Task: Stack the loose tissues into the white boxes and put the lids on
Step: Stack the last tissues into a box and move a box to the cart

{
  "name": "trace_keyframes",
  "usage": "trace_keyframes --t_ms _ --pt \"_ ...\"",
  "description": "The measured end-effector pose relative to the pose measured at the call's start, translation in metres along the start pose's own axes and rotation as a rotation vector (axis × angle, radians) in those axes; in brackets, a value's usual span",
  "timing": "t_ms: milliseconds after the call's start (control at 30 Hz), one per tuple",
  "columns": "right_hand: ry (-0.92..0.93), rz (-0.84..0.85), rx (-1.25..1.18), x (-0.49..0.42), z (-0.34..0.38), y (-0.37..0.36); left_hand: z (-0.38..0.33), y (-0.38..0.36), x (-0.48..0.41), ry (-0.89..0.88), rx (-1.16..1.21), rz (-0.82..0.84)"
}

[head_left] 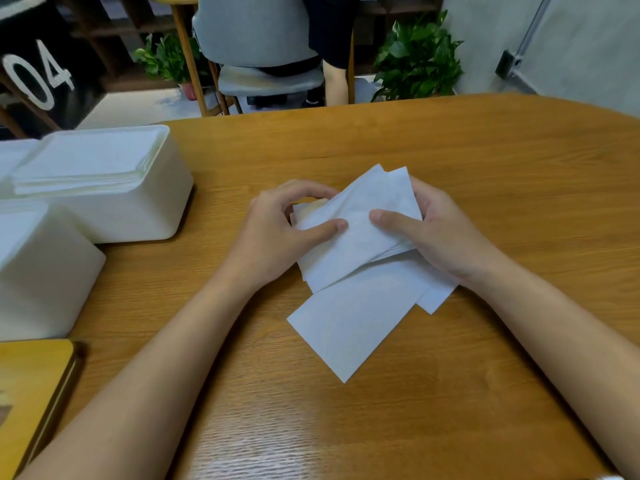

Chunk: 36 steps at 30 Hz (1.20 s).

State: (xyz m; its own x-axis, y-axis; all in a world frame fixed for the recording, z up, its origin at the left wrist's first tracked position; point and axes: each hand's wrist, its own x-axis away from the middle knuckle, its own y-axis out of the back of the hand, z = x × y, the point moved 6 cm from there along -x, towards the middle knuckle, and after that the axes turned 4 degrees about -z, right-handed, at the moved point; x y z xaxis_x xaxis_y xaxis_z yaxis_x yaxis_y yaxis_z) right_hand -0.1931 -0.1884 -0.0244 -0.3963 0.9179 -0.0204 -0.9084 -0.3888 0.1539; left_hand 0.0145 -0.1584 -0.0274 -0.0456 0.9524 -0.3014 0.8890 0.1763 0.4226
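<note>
Wooden table (485, 161) | left hand (284, 233), right hand (440, 233) both grip tissues (360, 237) (white boxes (138, 209) left) | chair (256, 39), plants (419, 57) behind

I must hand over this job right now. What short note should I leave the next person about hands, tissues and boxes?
Left hand and right hand both hold a bundle of tissues over the table.
Loose tissues lie on the table under it.
Far white box, at left, holds a tissue stack, no lid.
Near white box: no lid, contents unclear.
Wooden board at near left, probably a lid.
Left: box the remaining tissues, fit lids.
</note>
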Motion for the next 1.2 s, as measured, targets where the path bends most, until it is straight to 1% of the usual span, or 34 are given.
trace_keyframes --t_ms 100,200,400,467,567,633,700,733,800,867,900,967,1000,1033,1100,1200 --pt "-0.013 0.039 -0.017 0.001 0.001 -0.002 0.0 0.0 -0.001 -0.027 0.023 -0.031" --pt "-0.026 0.076 -0.023 0.0 -0.001 -0.004 -0.003 0.0 -0.003 -0.065 0.027 -0.017" --pt "0.014 0.106 -0.012 0.0 0.0 -0.007 -0.006 0.001 -0.003 -0.063 0.023 -0.032" --pt "0.04 0.092 0.019 0.0 0.001 -0.007 -0.007 -0.002 -0.002 -0.038 0.053 -0.031" --pt "0.08 0.06 0.034 0.0 0.003 -0.003 -0.004 -0.004 -0.002 0.049 0.076 0.018" --pt "0.1 0.103 -0.039 0.002 0.007 0.0 0.0 0.001 -0.004 0.103 0.107 0.004" --pt "0.127 0.176 -0.096 0.003 0.013 0.001 0.002 0.007 -0.005 0.132 0.117 -0.051" --pt "0.142 0.198 -0.093 0.003 0.015 0.003 0.0 0.008 -0.005 0.137 0.13 -0.071" --pt "0.134 0.221 0.007 0.002 0.014 0.003 -0.005 0.007 -0.003 0.121 0.145 -0.081" --pt "0.09 0.19 0.112 -0.001 0.007 0.006 -0.013 0.005 -0.001 0.068 0.141 -0.08" --pt "0.069 0.15 0.132 -0.002 0.003 0.008 -0.016 0.004 0.0 0.031 0.093 -0.098" --pt "0.06 0.029 0.151 -0.005 0.0 0.019 -0.019 0.005 0.003 -0.039 -0.086 -0.134" --pt "0.059 -0.045 0.163 -0.006 0.0 0.026 -0.019 0.005 0.005 -0.061 -0.171 -0.121" --pt "0.052 -0.11 0.172 -0.008 -0.001 0.033 -0.019 0.003 0.006 -0.076 -0.239 -0.081" --pt "0.019 -0.19 0.148 -0.011 -0.006 0.042 -0.02 -0.002 0.009 -0.107 -0.33 0.034" --pt "-0.007 -0.218 0.11 -0.011 -0.012 0.043 -0.02 -0.016 0.014 -0.144 -0.401 0.228"
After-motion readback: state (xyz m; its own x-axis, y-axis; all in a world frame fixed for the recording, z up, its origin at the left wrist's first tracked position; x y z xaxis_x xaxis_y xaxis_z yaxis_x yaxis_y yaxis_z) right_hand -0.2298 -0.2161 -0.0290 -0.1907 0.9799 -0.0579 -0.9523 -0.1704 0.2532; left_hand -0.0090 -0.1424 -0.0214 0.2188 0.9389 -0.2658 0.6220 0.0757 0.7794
